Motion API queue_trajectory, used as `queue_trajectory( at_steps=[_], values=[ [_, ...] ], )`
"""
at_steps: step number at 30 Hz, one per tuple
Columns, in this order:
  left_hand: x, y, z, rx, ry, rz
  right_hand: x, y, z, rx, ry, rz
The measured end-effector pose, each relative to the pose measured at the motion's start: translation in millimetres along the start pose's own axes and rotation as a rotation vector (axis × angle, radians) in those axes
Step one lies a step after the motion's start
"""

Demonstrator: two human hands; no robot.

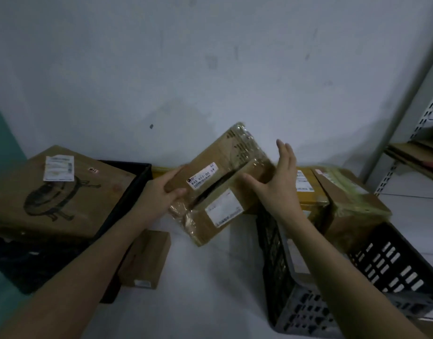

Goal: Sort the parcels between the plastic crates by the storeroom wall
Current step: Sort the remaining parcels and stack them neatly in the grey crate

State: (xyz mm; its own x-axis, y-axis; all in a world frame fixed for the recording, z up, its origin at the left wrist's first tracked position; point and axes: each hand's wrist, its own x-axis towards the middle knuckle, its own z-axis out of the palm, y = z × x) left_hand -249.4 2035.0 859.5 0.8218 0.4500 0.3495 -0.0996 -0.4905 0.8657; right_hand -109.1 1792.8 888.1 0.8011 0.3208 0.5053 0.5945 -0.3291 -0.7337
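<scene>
Parcels fill both crates by the wall. At far left, a large flat cardboard box [56, 189] with a printed drawing and a white label lies across the black crate [127, 192]. A small brown box [145, 259] sits on the floor just beside that crate. The left hand [161, 194] grips the lower corner of a tape-wrapped parcel [222, 182], held tilted in the air between the crates. The right hand [277, 182] hovers at the parcel's right side, fingers straight and spread. The grey slotted crate [308, 302] holds taped cardboard boxes [345, 204]. Metal shelving [411, 133] stands far right.
</scene>
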Motion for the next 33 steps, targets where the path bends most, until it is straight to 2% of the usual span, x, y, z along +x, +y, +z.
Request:
queue_trajectory(
  at_steps=[3, 6, 12, 17, 21, 25, 33],
  values=[
    [9.8, 16.6, -0.5, 0.076, -0.041, 0.109, 9.9, -4.0, -12.9, -0.071, -0.033, 0.01],
    [15.2, 25.1, 4.7, 0.055, -0.053, 0.141, 4.4, -1.8, -21.3, -0.137, 0.047, -0.05],
    [29.2, 51.2, 26.9, -0.023, -0.054, 0.184, 3.6, 9.8, -51.6, -0.035, 0.184, 0.054],
    [53.5, 80.0, 48.7, -0.224, -0.049, 0.077, 3.0, 22.1, -100.4, 0.049, 0.285, 0.09],
    [64.6, 74.3, 77.7, -0.23, -0.04, -0.015, 3.6, 39.1, -148.1, 0.068, 0.321, 0.165],
    [61.7, 71.6, 116.9, -0.212, -0.108, -0.058, -7.1, 56.0, -192.2, 0.06, 0.371, 0.224],
    [44.6, 90.7, 193.3, -0.373, -0.279, -0.17, -39.5, 82.2, -281.2, 0.111, 0.249, 0.538]
  ],
)
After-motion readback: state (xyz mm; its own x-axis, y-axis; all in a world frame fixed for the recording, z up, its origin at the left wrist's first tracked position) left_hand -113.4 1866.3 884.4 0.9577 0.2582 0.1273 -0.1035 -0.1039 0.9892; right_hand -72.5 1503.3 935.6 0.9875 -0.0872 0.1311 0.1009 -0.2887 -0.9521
